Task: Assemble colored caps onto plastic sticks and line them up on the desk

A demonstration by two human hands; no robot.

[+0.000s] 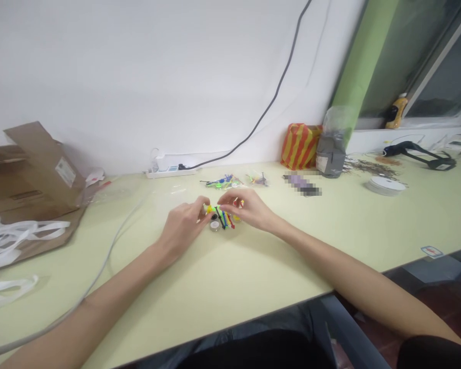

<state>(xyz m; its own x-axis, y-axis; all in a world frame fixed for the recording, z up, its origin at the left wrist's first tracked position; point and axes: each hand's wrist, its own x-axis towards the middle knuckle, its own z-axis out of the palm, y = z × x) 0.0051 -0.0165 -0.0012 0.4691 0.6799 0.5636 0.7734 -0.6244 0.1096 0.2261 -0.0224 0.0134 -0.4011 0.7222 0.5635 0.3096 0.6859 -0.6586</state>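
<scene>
Both hands meet over a small pile of coloured plastic parts [225, 219] on the pale yellow table [230, 277]. My left hand [184, 225] pinches a small yellow piece [208, 208] between thumb and fingertips. My right hand [246, 207] has its fingers curled, the fingertips pinching the other end of that yellow and green piece. A small round metal ring [214, 225] lies on the table just under the hands, next to blue, red and yellow sticks.
More coloured parts in clear bags [223, 181] lie behind the hands. A white power strip [171, 171] with a black cable sits by the wall. An open cardboard box [26, 179] and white straps [19, 230] are at left. A striped bag [300, 146], grey pouch [330, 154] and white roll [384, 185] stand at right.
</scene>
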